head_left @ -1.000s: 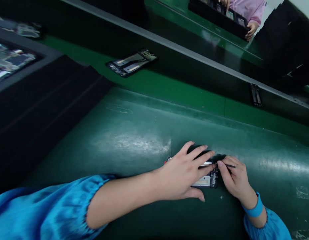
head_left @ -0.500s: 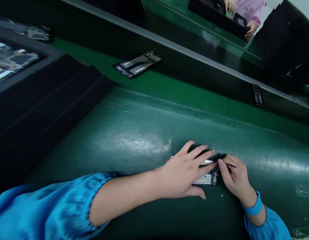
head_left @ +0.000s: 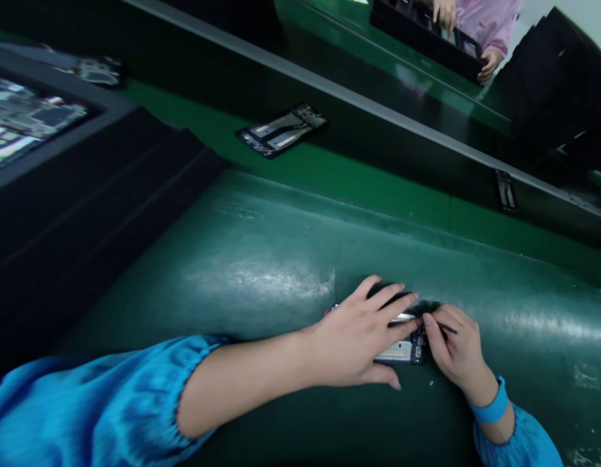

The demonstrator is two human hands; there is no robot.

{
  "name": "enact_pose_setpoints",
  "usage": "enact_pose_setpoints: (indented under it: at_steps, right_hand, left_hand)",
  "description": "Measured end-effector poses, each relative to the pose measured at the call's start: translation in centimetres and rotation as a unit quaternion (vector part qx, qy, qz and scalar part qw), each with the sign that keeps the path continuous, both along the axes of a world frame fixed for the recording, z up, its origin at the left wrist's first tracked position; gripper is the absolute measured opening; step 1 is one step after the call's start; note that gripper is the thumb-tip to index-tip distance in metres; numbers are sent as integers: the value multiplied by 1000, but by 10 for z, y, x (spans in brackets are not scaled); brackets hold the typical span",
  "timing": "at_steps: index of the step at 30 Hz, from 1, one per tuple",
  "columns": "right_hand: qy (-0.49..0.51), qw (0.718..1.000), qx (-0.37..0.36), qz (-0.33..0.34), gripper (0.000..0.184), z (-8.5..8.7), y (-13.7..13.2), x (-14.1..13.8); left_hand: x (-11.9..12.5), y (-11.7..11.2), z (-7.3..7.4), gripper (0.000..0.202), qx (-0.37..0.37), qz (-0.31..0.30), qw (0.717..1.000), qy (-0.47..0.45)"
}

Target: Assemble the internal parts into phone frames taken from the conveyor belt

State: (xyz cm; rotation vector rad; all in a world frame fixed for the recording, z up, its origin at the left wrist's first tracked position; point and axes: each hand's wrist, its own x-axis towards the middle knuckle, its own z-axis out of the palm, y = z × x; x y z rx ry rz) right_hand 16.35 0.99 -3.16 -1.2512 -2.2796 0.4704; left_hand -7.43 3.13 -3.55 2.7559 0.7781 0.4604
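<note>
My left hand point(head_left: 363, 327) lies flat with fingers spread over an opened phone point(head_left: 395, 351), pressing it to the green table mat. The phone's dark frame, silvery inner plate and small circuit parts show at its right end; the hand covers much of the rest. My right hand point(head_left: 456, 344) is pinched around a thin dark stick-like tool point(head_left: 447, 329) at that right end. Its tip is hidden by the fingers, so I cannot tell whether it touches the phone. A blue band circles my right wrist.
Beyond the mat, a green strip carries one opened phone point(head_left: 281, 130) and another point(head_left: 505, 191) farther right. A black foam box point(head_left: 149, 168) holding circuit parts stands left. Across a metal rail point(head_left: 339, 84), a person in a pink sleeve point(head_left: 499, 32) handles a black tray point(head_left: 426, 39).
Opened phones on the strip appear shifted slightly right in view. The far person's hand has moved a little over the tray. My hands stay almost in place.
</note>
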Motion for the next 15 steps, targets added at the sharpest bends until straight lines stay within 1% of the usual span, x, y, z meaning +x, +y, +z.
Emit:
enact_pose_setpoints:
  at_steps: [6,9,12,15]
  right_hand:
    - [18,1000,0,-2,28,0,0,2]
    - [29,999,-16,8,26,1,0,3]
    - [15,1000,-18,10,24,0,0,3]
    - [9,1000,-4,0,28,-1,0,2]
  left_hand:
    - [0,1,1,79,-9,1,1000,-3]
    - [0,1,0,80,-13,0,1000,-3]
    - [0,0,0,78,-14,-2,1000,-3]
    - [-1,0,0,78,-15,-2,1000,-3]
